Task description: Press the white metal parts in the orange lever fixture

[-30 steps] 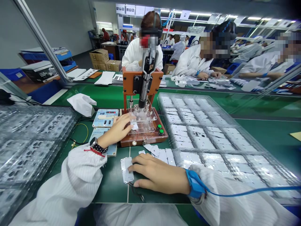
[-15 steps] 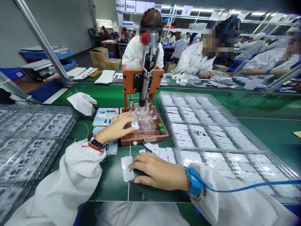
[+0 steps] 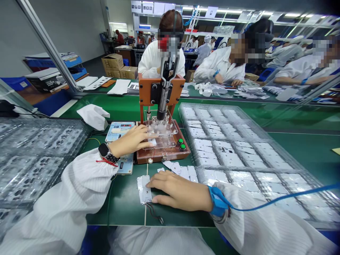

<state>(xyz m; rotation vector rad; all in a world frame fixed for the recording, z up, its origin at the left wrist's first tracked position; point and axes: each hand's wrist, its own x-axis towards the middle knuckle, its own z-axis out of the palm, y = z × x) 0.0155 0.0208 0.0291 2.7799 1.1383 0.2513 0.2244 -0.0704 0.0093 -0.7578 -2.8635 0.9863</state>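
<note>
- The green bench point(image 3: 292, 145) stretches out under everything, with co-workers in white coats seated along the far side.
- A clear tray of white parts point(image 3: 239, 148) runs along my right, and another stack of clear trays point(image 3: 34, 156) sits at my left.
- The orange press fixture point(image 3: 162, 117) stands straight ahead, its clear plate down over the brown base with two green buttons at the right edge.
- My left hand point(image 3: 132, 141) lies open on the fixture's left side, fingers stretched flat toward a small white part under the clear plate, gripping nothing.
- My right hand point(image 3: 180, 193) rests palm down on the bench, fingertips pressing on a small white board point(image 3: 143, 189) just in front of the fixture; it is not closed around it.
- A few loose white pieces point(image 3: 183, 171) lie between that hand and the fixture.
</note>
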